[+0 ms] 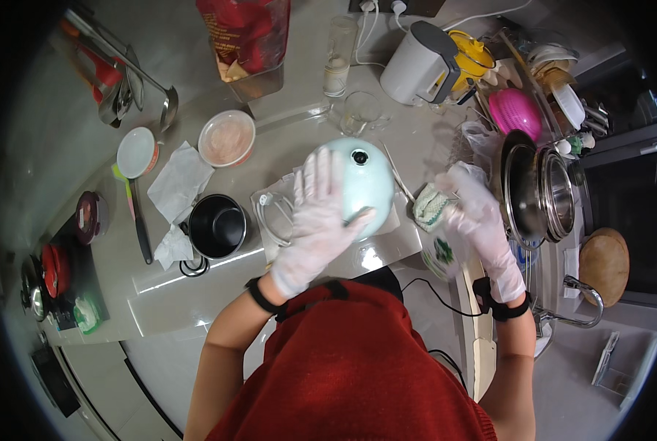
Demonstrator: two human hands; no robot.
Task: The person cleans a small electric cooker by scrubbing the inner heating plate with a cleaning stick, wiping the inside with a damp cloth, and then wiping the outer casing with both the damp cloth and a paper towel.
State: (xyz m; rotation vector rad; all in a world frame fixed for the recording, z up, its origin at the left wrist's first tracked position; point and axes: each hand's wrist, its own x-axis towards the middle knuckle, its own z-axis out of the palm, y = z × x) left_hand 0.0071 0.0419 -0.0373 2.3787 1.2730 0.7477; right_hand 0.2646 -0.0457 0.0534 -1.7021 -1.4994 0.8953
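Note:
A rounded mint-green object (pixel 370 184), like a small appliance, rests on the counter before me, with a dark round opening near its far end. My left hand (pixel 323 209), in a thin whitish glove, lies palm down with fingers extended over its left side. Beside it is a coiled white cord with a plug (pixel 273 212). My right hand (pixel 474 215), gloved too, hovers at the counter's right edge, blurred by motion; whether something is in its fingers is unclear. Just left of that hand sits a pale green-and-white cloth (pixel 431 206).
A black pot (pixel 217 226) stands on the left near paper towels (pixel 181 182) and a lidded tub (pixel 227 138). Behind are a glass cup (pixel 360 113) and a white kettle (pixel 414 66). Metal bowls (pixel 554 193) and a faucet (pixel 582 303) occupy the right side.

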